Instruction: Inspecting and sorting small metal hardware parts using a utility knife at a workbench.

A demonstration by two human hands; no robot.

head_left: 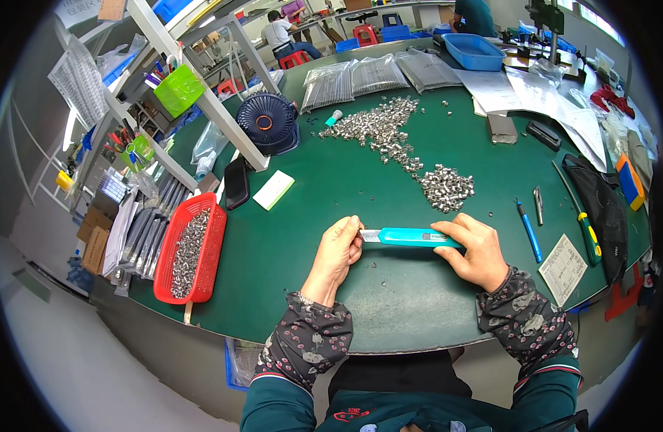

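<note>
Over the green desk [288, 237], both hands grip a teal holder [410, 237]: left hand [338, 248] pinches its metal end, right hand [475, 248] the body. Red basket [202, 248] approx half full; big pile of metal parts [396, 140] left unsorted.

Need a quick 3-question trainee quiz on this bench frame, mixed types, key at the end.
1. True or false: both hands hold the teal strip at once.
2. Which container holds small metal parts at the person's left? A) red basket B) blue tray C) green bin
3. Fill in: the loose pile of metal parts lies on the ___ side of the teal strip from the person.

Key:
1. True. The left hand pinches its left end, the right hand grips its right end.
2. A, the red basket. The blue tray sits far back; what it and the green bin hold cannot be told.
3. Far.
</note>
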